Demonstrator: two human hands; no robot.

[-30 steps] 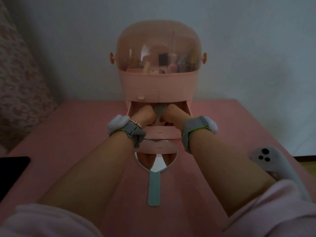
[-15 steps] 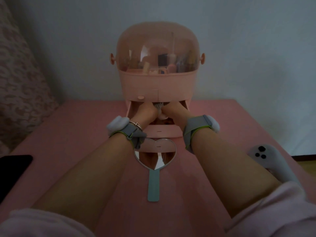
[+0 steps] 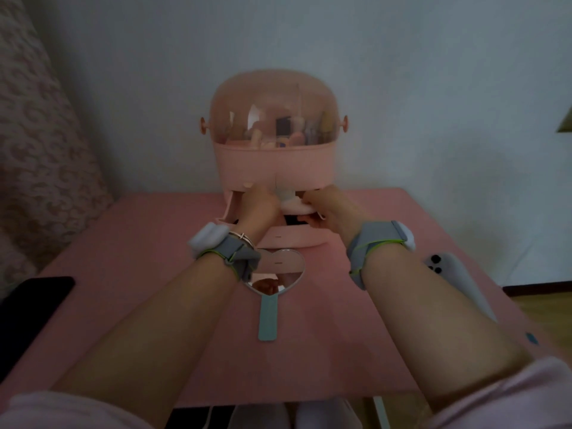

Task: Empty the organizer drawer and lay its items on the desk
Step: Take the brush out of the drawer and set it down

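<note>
The pink organizer (image 3: 272, 162) with a clear domed lid stands at the back of the pink desk (image 3: 139, 243). Its bottom drawer (image 3: 291, 236) is pulled out toward me. Both my hands are just above the open drawer. My left hand (image 3: 257, 202) and my right hand (image 3: 325, 209) hold a pale pink and white item (image 3: 289, 201) between them, level with the drawer opening. Blur hides what the item is. The inside of the drawer is mostly covered by my hands.
A heart-shaped hand mirror (image 3: 278, 274) with a teal handle lies on the desk just in front of the drawer. A black phone (image 3: 34, 301) lies at the left edge, a white phone (image 3: 455, 280) at the right. A patterned curtain hangs on the left.
My hands have risen from inside the drawer and now hold a pale pink item above it. The view has shifted, so the organizer sits lower in the frame.
</note>
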